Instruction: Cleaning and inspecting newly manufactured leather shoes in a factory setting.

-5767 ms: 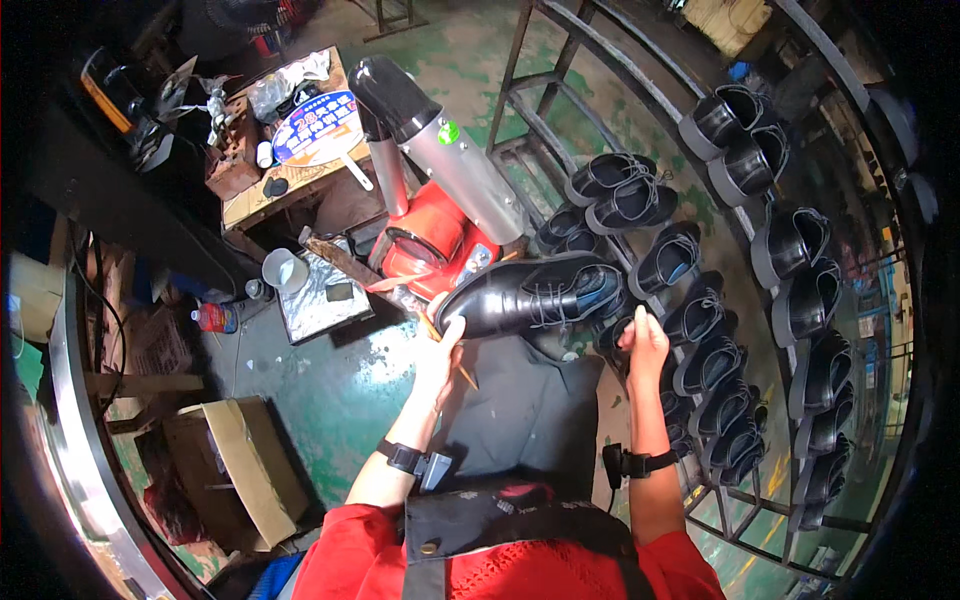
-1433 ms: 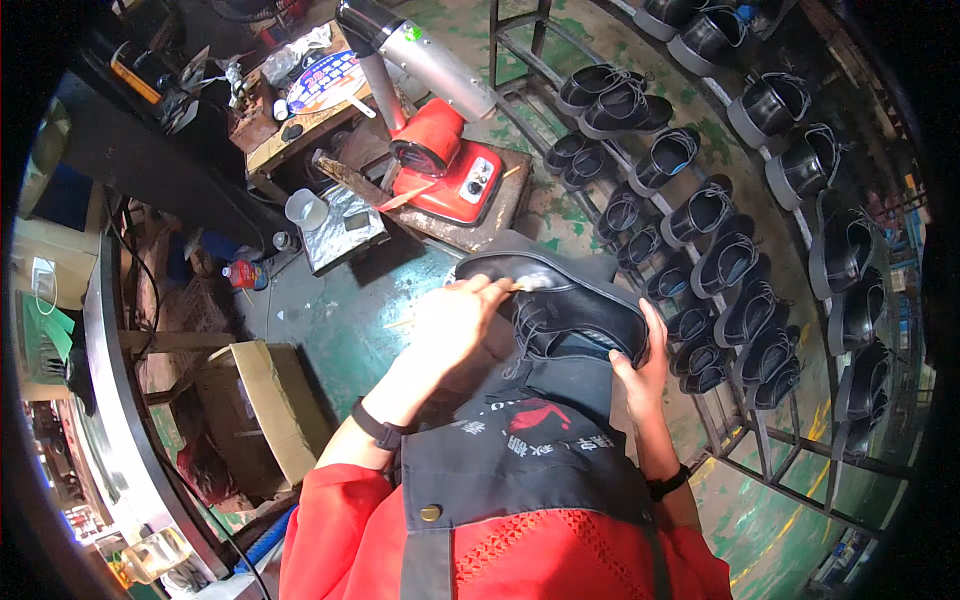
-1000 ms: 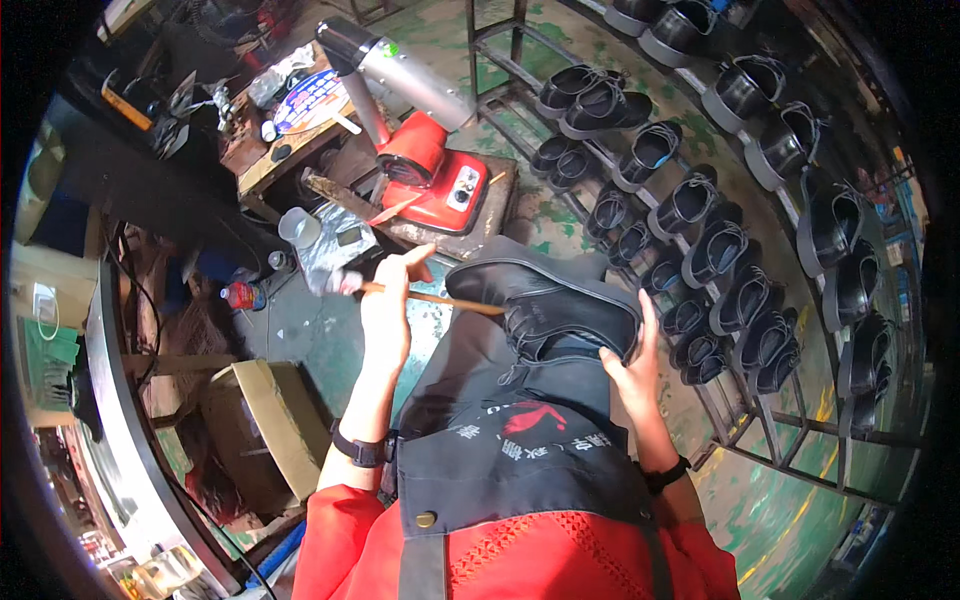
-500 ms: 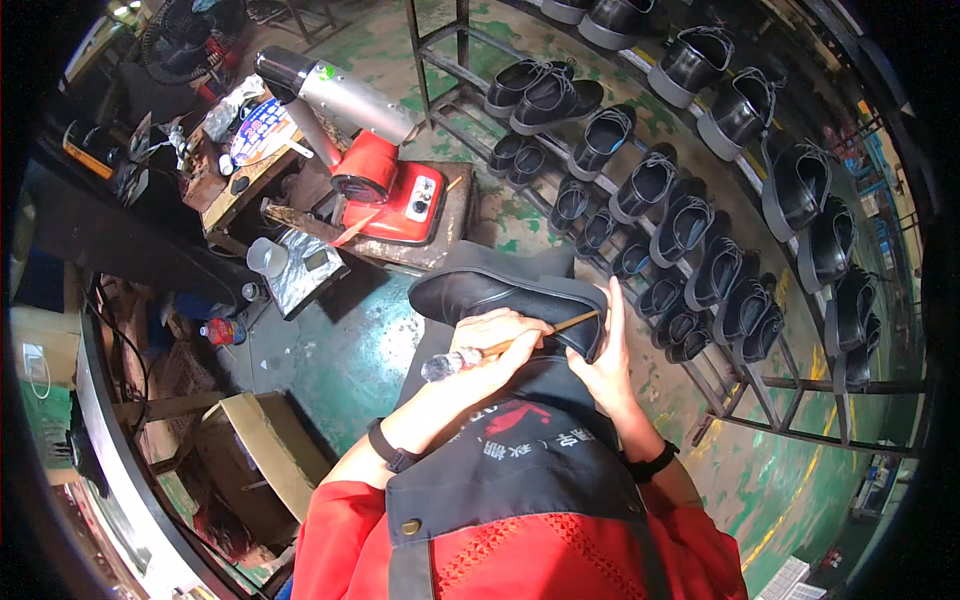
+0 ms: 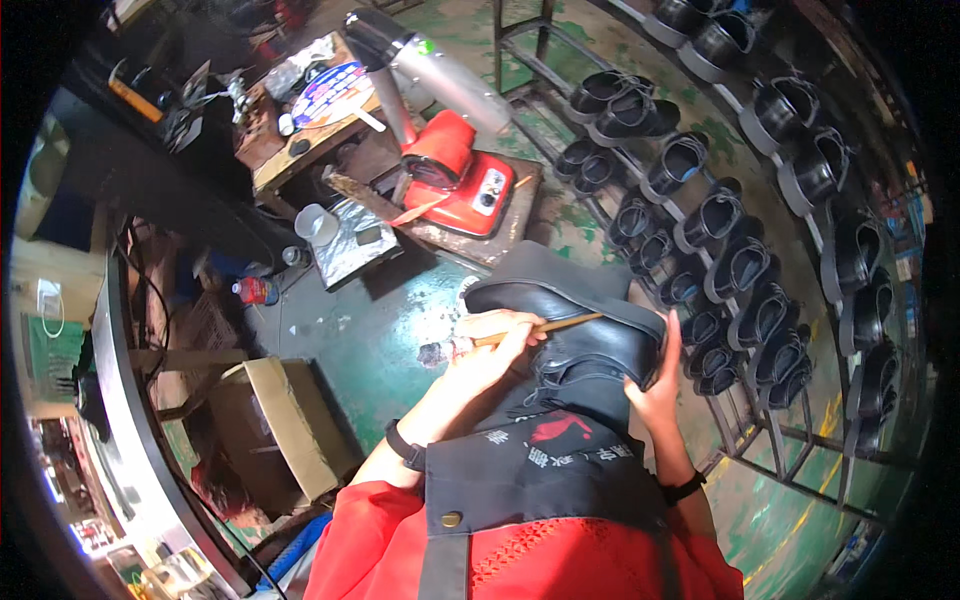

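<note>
A black leather lace-up shoe (image 5: 592, 338) lies tilted over my lap, its thick sole edge facing away from me and its laces toward my apron. My right hand (image 5: 657, 388) grips its right end, with the thumb on the near side and fingers along the far side. In my left hand (image 5: 488, 350) is a thin wooden stick (image 5: 568, 323) with a grey-white wrapped end (image 5: 440, 353). Its tip meets the shoe near the seam between upper and sole, about midway along. Whether the tip carries bristles is too small to tell.
Ahead stands a red machine (image 5: 470, 195) with a silver tube (image 5: 450, 80) above it. Left of it are a small foil-covered stand (image 5: 350, 250) with a plastic cup (image 5: 316, 225) and a cluttered workbench (image 5: 275, 172). A rack of black shoes (image 5: 735, 240) fills the right side. A cardboard box (image 5: 290, 430) sits at lower left.
My view has shifted, so the surroundings appear farther right or lower. The shoe is rolled so that more of its opening and laces shows. The stick's tip has moved left along the sole seam.
</note>
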### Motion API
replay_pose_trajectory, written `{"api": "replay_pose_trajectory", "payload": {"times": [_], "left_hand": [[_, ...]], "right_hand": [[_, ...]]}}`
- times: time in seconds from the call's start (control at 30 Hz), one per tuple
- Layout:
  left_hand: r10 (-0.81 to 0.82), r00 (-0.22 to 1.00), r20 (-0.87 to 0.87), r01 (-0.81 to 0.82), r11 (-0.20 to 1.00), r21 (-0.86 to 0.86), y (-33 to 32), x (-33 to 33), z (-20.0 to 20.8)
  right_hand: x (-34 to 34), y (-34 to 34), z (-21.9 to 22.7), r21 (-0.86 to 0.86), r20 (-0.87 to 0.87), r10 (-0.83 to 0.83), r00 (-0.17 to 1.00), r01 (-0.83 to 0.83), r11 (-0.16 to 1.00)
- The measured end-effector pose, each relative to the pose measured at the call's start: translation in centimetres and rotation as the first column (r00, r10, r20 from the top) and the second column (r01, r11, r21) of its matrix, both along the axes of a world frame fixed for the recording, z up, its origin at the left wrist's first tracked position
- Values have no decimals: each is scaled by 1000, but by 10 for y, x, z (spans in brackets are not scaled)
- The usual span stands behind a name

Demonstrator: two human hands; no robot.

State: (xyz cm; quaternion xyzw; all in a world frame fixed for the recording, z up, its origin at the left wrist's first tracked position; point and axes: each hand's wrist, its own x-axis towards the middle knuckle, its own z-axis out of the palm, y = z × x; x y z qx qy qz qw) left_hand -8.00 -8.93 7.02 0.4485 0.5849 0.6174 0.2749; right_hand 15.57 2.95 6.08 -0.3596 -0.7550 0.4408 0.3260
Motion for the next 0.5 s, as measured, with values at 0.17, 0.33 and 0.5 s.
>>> {"api": "replay_pose_trajectory", "payload": {"times": [0.17, 0.33, 0.5], "left_hand": [[287, 953, 101, -268, 949, -163, -25, -34, -18], [417, 906, 70, -383, 879, -283, -52, -67, -42], [304, 911, -277, -400, 815, -420, -78, -68, -65]], "right_hand": [[4, -3, -4, -95, 7, -67, 998, 67, 993], [5, 1, -15, -169, -47, -53, 997, 44, 985], [10, 1, -22, -833, -308, -442, 843, -15, 552]]}}
